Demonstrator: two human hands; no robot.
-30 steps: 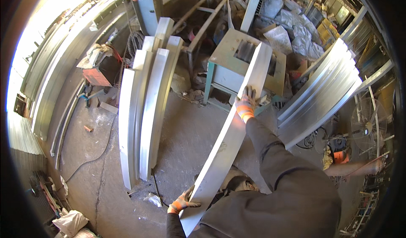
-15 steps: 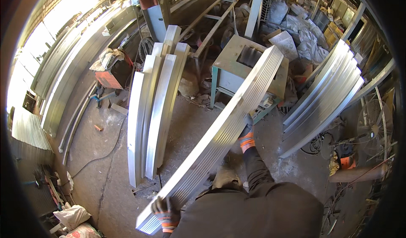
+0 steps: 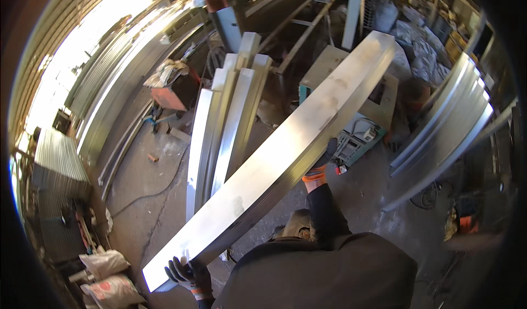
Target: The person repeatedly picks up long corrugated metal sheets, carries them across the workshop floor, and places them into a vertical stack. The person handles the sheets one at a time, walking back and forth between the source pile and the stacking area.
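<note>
Silver metal channels (image 3: 233, 122) cluster just beyond the beam (image 3: 269, 163), lower ends partly hidden; a boxy stand (image 3: 321, 70) peeks from behind its far end, sacks (image 3: 107, 262) pile near left. Left hand (image 3: 189, 276) grips the near end, right hand (image 3: 323, 165) grasps the side; raised off the floor (image 3: 137, 191), it slants lengthwise from near left to far right.

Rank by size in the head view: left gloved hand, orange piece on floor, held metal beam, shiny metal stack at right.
1. Held metal beam
2. Shiny metal stack
3. Left gloved hand
4. Orange piece
</note>
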